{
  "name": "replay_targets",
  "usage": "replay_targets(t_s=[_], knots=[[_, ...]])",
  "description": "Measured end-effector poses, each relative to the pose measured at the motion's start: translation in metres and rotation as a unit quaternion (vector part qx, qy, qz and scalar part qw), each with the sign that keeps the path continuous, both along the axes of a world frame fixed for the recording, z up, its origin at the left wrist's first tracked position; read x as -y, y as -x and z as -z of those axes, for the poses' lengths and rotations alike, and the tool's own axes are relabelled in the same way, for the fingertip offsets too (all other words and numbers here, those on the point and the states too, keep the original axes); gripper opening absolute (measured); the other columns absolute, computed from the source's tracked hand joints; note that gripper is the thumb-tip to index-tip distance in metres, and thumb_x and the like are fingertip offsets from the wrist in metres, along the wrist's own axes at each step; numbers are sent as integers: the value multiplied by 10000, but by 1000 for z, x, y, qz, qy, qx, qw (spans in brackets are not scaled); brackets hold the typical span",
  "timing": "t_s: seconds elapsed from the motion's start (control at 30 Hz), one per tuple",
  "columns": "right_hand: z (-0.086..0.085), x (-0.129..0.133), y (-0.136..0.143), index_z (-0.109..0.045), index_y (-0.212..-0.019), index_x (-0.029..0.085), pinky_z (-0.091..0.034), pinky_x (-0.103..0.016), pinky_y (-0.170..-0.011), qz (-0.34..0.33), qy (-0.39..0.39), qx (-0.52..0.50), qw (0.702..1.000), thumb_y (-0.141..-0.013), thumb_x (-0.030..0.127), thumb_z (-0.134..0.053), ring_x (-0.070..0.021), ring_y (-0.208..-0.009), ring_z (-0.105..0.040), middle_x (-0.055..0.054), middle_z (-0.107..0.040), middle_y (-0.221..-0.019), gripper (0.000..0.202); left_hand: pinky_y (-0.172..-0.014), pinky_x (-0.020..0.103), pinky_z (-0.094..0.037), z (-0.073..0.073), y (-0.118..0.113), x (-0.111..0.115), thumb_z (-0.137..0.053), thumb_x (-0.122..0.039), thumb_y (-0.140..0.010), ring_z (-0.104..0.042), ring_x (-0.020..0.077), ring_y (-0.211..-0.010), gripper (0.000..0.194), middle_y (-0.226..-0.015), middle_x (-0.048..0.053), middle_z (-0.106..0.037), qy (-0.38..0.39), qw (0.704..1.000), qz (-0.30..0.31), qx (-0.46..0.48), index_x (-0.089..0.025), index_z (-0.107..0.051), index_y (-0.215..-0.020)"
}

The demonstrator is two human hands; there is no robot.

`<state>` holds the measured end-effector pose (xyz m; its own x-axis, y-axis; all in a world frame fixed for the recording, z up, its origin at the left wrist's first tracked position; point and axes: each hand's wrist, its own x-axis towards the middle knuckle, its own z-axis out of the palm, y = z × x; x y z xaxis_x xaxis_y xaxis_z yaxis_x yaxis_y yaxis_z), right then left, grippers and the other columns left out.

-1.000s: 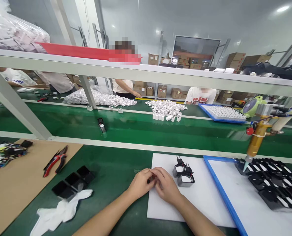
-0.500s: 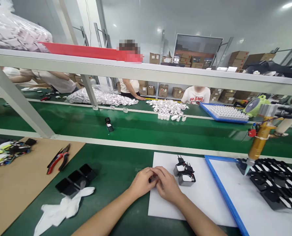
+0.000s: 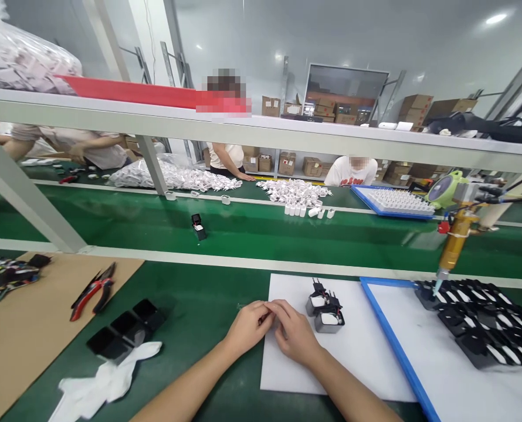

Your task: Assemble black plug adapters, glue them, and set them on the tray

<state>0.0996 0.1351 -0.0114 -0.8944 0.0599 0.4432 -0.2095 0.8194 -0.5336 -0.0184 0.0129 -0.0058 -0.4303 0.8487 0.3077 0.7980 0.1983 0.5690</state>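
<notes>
Two units (image 3: 329,326) sat nr. our R hand (image 3: 297,334), prob. for reach; L hand (image 3: 247,325) met it, both half-curled, hold unclear.

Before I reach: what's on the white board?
Two cases with white parts and black plugs sit on the white board; whatever the right hand and forearm cover is hidden.

The 2 hands, left (image 3: 247,328) and right (image 3: 295,332), meet at the fingertips beside 2 grey housings (image 3: 330,322) on a white sheet (image 3: 296,369); 3 black boxes (image 3: 126,328) sit near a white cloth (image 3: 102,384).
</notes>
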Motion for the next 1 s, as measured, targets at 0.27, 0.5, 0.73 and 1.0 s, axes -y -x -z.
replay_targets(t_s=[0.27, 0.5, 0.73, 1.0], knots=[[2, -1, 4, -378, -1380, 228, -512, -371, -928, -7, 9, -39, 999, -737, -34, -386, -202, -1092, -532, -100, -535, -1185, 695, -600, 244, -431, 5, 2, -1, -423, -217, -896, -573, 152, -656, 269, -688, 35, -599, -8, 1000, 0, -9, -163, -609, -709], [4, -1, 4, -380, -1387, 240, -527, -380, -898, -9, 3, -51, 999, -769, -36, -367, -203, -1063, -549, -98, -553, -1159, 676, -631, 246, -447, 5, -1, 0, -430, -218, -890, -591, 155, -694, 249, -739, 43, -626, -4, 1000, 1, -3, -165, -632, -754], [12, -1, 4, -395, -1355, 237, -530, -396, -891, -12, 4, -60, 998, -787, -23, -364, -210, -1058, -548, -103, -551, -1163, 625, -629, 237, -446, 2, -4, 1, -466, -181, -858, -585, 149, -680, 203, -725, 33, -628, 6, 1000, -2, 1, -167, -633, -742], [10, -1, 3, -382, -1352, 230, -516, -402, -908, -17, 11, -52, 998, -772, -34, -368, -215, -1071, -526, -102, -542, -1170, 637, -608, 233, -427, 1, -5, 1, -462, -201, -870, -566, 144, -654, 223, -697, 29, -606, 7, 1000, -4, 0, -165, -628, -725]])
